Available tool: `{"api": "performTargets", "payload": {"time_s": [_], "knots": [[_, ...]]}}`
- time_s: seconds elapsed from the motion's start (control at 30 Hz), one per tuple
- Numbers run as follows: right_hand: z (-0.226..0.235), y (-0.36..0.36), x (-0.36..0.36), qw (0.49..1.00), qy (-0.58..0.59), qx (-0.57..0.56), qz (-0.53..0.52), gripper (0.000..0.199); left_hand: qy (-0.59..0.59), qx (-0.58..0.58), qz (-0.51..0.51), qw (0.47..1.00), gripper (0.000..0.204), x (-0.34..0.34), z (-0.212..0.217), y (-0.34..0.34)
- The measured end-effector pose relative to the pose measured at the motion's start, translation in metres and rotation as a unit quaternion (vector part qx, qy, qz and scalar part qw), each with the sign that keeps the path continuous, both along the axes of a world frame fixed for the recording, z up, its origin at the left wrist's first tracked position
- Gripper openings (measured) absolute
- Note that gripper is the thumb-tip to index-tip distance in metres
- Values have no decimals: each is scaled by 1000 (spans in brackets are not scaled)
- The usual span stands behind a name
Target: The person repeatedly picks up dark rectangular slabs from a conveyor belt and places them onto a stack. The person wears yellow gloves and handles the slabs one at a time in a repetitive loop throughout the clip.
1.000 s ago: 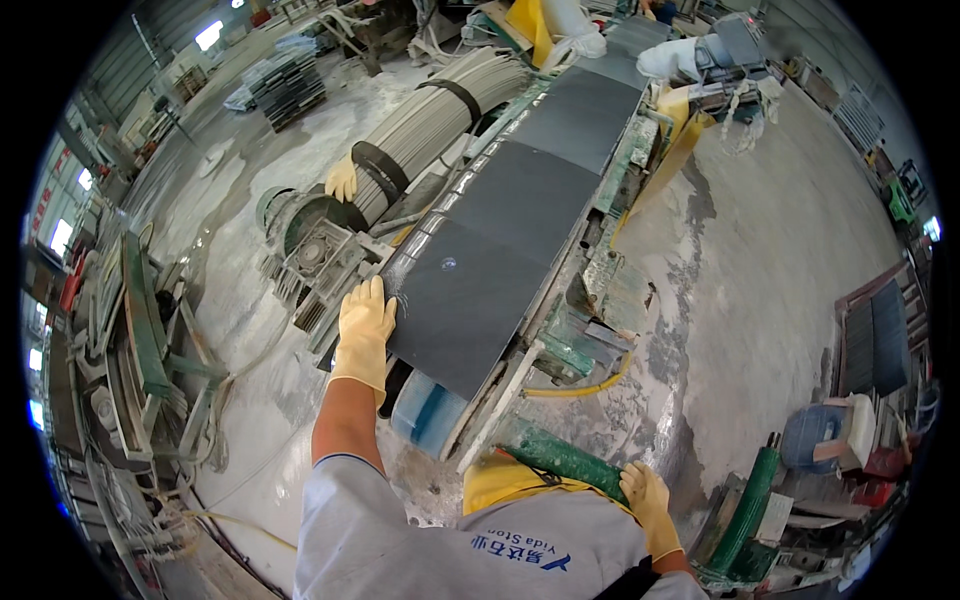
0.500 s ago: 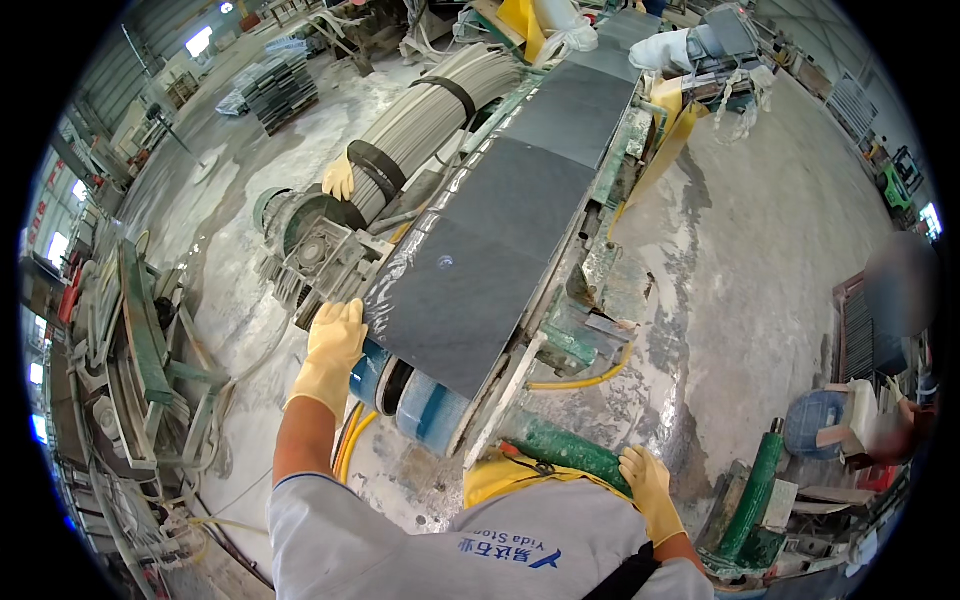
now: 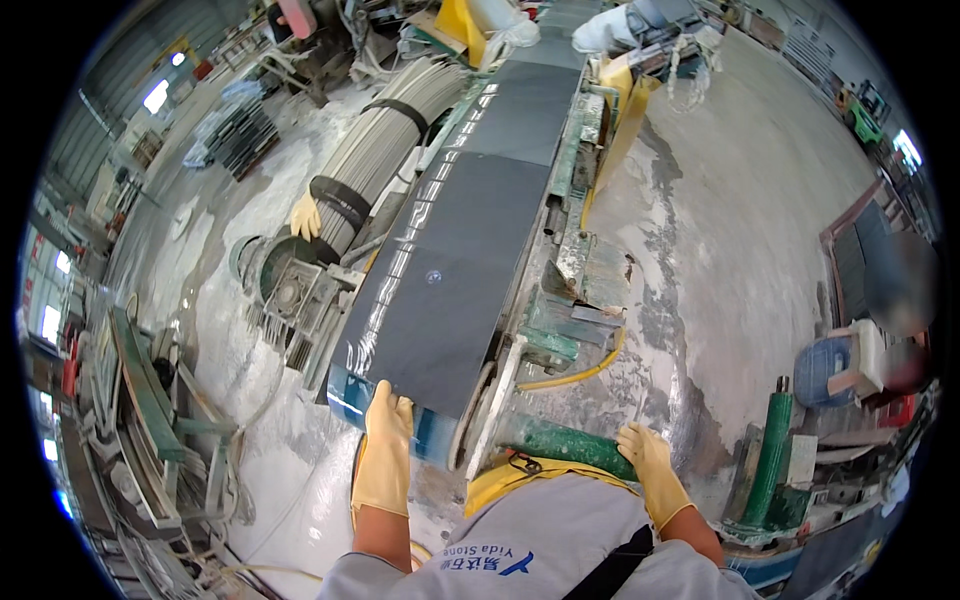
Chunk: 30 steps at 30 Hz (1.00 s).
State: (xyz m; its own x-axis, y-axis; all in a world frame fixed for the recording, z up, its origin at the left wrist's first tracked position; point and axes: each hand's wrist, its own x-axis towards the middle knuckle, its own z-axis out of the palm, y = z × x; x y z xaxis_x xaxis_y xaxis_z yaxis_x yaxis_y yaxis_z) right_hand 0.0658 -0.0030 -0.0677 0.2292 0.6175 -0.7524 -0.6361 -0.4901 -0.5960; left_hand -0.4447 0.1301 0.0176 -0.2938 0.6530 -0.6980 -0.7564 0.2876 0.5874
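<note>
My left hand [image 3: 388,425], in a cream rubber glove, is closed on the near edge of a dark grey stone slab [image 3: 445,300]. The slab lies flat on a long conveyor, beside the wet blue belt end [image 3: 347,393]. Part of the grip is hidden behind the glove. At lower right, my right hand [image 3: 648,460], gloved alike, is beside the right end of a green roller [image 3: 560,440]. Its fingers are loosely bent and slightly apart, with nothing seen in them; whether it touches the roller cannot be told.
More dark slabs [image 3: 530,110] continue up the conveyor. Left of it stand a motor unit [image 3: 290,285] and a strapped bundle of pale strips [image 3: 385,140] with a spare glove [image 3: 305,217] on it. Metal scrap [image 3: 150,400] lies farther left. A green cylinder [image 3: 768,455] stands at right.
My left hand has moved right, from the slab's left corner to the middle of its near edge. My right hand stays by the green roller. The view has shifted.
</note>
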Motion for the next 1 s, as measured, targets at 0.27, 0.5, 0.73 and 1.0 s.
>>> {"api": "performTargets", "payload": {"time_s": [0.27,0.5,0.73,1.0], "knots": [[42,-19,4,997,-12,8,-71,35,129,53,-2,990,30,17,78,2],[43,-29,8,993,17,61,-97,36,-105,191,-16,976,49,43,93,40],[118,-16,-41,992,-55,71,-89,40,-53,216,-108,969,64,34,153,2],[143,-50,-54,991,30,131,25,43,-50,168,-224,959,80,76,184,-70]]}}
